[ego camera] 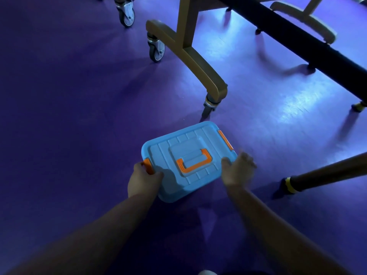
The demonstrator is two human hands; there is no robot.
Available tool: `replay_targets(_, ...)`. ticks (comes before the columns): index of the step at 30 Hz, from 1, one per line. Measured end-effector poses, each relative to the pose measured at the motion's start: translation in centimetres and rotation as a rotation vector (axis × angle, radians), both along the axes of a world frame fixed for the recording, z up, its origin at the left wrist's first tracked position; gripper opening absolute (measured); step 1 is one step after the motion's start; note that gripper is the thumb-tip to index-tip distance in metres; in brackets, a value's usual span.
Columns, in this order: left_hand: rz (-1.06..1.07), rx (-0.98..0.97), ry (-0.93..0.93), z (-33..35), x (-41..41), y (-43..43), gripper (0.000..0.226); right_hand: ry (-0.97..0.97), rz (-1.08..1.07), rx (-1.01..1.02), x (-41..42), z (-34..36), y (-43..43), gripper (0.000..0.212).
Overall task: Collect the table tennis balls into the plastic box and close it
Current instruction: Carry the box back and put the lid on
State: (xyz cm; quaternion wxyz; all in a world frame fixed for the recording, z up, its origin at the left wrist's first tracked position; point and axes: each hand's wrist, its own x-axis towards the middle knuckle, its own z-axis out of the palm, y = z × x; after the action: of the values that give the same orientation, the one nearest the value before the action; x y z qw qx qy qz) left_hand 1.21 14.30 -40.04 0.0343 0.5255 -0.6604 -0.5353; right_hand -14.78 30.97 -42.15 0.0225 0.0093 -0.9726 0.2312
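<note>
One head-worn view only, wide-angle, looking forward and steeply down at the floor (69, 108). Both forearms enter from the bottom edge and reach away from the lens, so the camera sits above and behind the hands. The box (188, 161) lies near, just below the middle of the frame. Farther off, the top holds a wheeled frame leg (190, 56) and a dark beam (297, 40) running to the right edge. Straight lines bow toward the borders
</note>
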Motion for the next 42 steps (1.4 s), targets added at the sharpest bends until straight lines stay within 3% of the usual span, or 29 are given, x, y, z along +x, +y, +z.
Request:
replay_targets(2,0.012,-0.012,-0.010,0.1,-0.4,0.0,0.054,-0.147,-0.163,-0.179,2.3,-0.2,-0.2,0.072)
replay_targets(4,0.009,-0.027,0.003,0.2,-0.9,0.5,0.052,-0.400,-0.186,-0.480,4.3,-0.9,0.1,0.084)
replay_targets(5,0.000,-0.025,0.017,0.3,-1.3,1.0,0.051,-0.539,-0.174,-0.606,5.1,-1.0,0.2,0.077)
replay_targets(7,-0.004,0.003,0.060,0.3,-1.9,2.5,0.051,-0.787,-0.116,-0.791,6.7,-0.6,0.3,0.038)
replay_targets(9,-0.003,0.051,0.103,0.3,-2.9,3.9,0.051,-0.799,-0.147,-0.895,7.1,-0.3,0.3,0.006)
replay_targets(10,-0.020,0.074,0.131,0.4,-3.5,4.5,0.052,-0.757,-0.180,-0.934,6.9,-0.1,0.4,0.003)
replay_targets(15,-0.243,0.125,0.310,0.8,-7.0,6.4,0.060,-0.593,-0.209,-0.772,1.2,1.4,3.2,0.013)
replay_targets(18,-0.354,0.001,0.313,1.0,-8.1,7.0,0.063,-0.525,-0.190,-0.713,-2.8,1.1,5.2,0.049)
replay_targets(20,-0.413,-0.076,0.300,0.9,-8.4,7.2,0.063,-0.515,-0.162,-0.639,-4.7,1.1,6.1,0.035)
replay_targets(24,-0.486,-0.105,0.279,0.5,-8.7,7.3,0.071,-0.527,-0.234,-0.741,-7.1,1.6,6.6,0.038)
replay_targets(28,-0.490,-0.119,0.264,0.3,-8.9,7.1,0.068,-0.615,-0.258,-0.866,-8.2,2.3,6.3,0.020)
replay_targets(34,-0.466,-0.132,0.242,-0.1,-8.8,6.3,0.063,-0.573,-0.277,-0.775,-8.3,2.2,6.2,0.029)
replay_targets(36,-0.469,-0.123,0.235,0.1,-8.7,5.9,0.061,-0.430,-0.324,-0.594,-7.6,2.5,5.4,0.037)
replay_targets(39,-0.449,-0.121,0.225,0.5,-9.0,4.6,0.054,-0.181,-0.280,-0.013,-6.0,3.2,2.9,0.070)
replay_targets(42,-0.400,-0.100,0.211,0.8,-9.8,2.2,0.051,0.069,0.036,0.124,-4.0,3.2,-1.3,0.063)
